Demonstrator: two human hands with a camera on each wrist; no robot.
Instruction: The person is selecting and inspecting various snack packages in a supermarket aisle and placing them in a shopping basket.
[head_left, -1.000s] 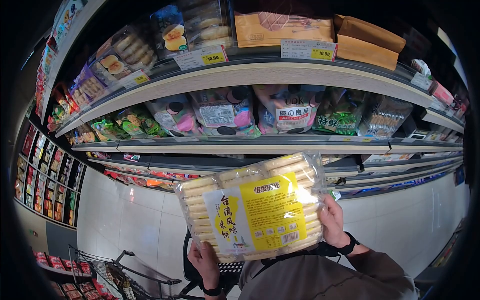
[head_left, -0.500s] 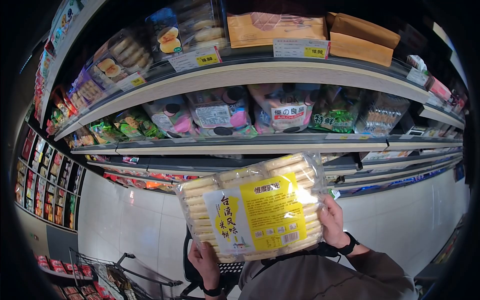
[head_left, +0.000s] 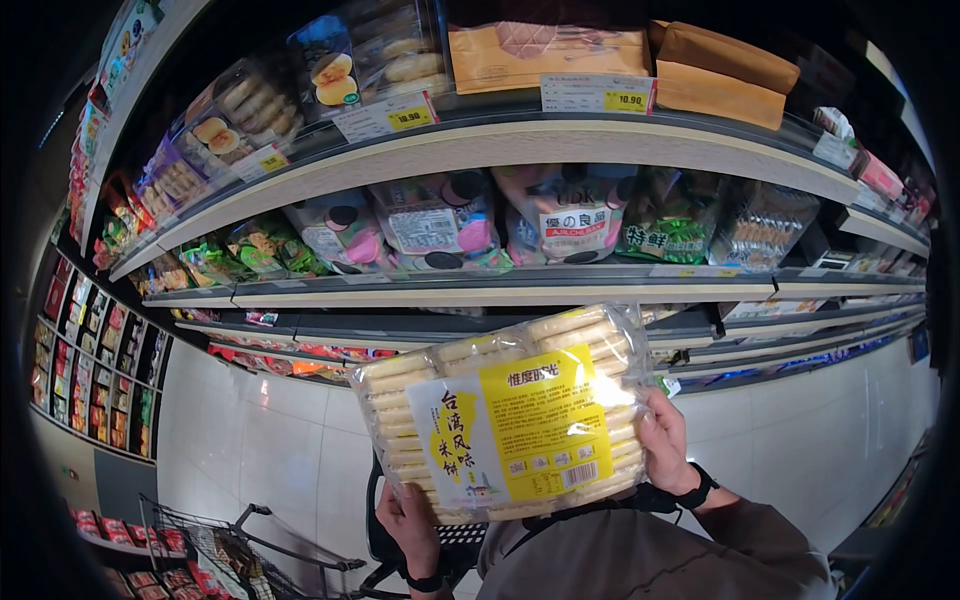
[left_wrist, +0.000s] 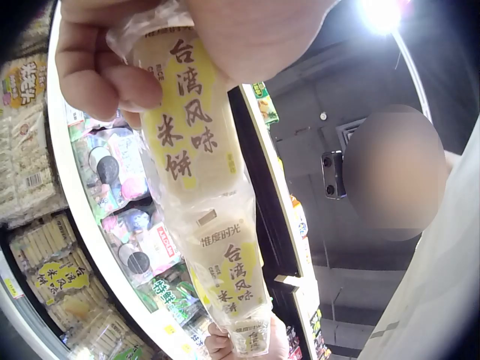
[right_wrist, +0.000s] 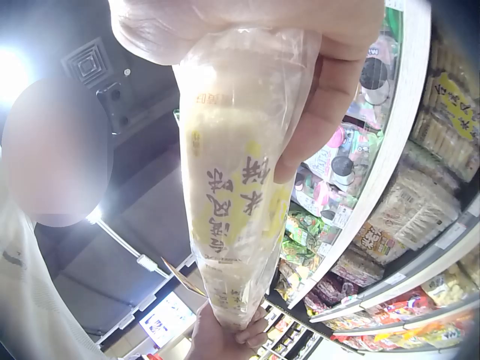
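A large clear package of pale rice crackers (head_left: 520, 415) with a yellow and white label is held tilted in front of the body, its left side lower. The left hand (head_left: 408, 528) grips its lower left corner, thumb on the front. On the right edge, the right hand (head_left: 668, 450) pinches it with the thumb in front and fingers behind. Seen edge-on in the left wrist view, the package (left_wrist: 195, 135) lies between the thumb and curled fingers of the left hand (left_wrist: 180, 45). The right wrist view shows the package end (right_wrist: 232, 150) within the right hand (right_wrist: 300, 45).
Shelves (head_left: 480, 150) of bagged snacks and boxed pastries stand ahead, with price tags (head_left: 385, 118) along the upper edge. A wire cart (head_left: 225, 545) is at the lower left on the tiled floor. Under the left hand shows a black basket (head_left: 458, 536).
The shelf goods have shifted slightly left in the head view. Both hands keep the same hold, and the package stays in the same position.
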